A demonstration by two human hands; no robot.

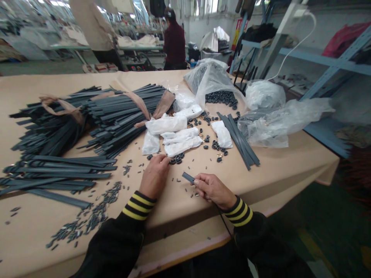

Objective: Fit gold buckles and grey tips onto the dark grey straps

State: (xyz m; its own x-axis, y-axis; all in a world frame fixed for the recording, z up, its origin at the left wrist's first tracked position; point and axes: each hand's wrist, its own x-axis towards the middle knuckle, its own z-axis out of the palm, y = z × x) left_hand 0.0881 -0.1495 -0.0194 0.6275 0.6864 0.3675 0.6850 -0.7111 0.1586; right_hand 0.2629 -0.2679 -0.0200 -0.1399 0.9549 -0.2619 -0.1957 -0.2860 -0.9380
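Note:
My right hand (216,190) pinches a dark grey flat strap (188,177) between thumb and fingers. The strap's short end sticks out to the left, and its tail hangs below my wrist over the table's front edge. My left hand (155,174) rests on the table with fingers curled together, the tips beside a small pile of dark oval loops (177,158). Whatever those fingertips hold, if anything, is hidden. Just beyond the loops lie white wrapped packets (183,142). Small dark metal-like clips (100,208) are scattered to the left of my left forearm.
Bundles of dark straps (121,116) tied with brown bands cover the table's left side, with loose straps (63,170) in front. A plastic bag (207,77) spills more loops at the back. Several straps (239,141) and clear plastic (278,123) lie right. Two people stand beyond.

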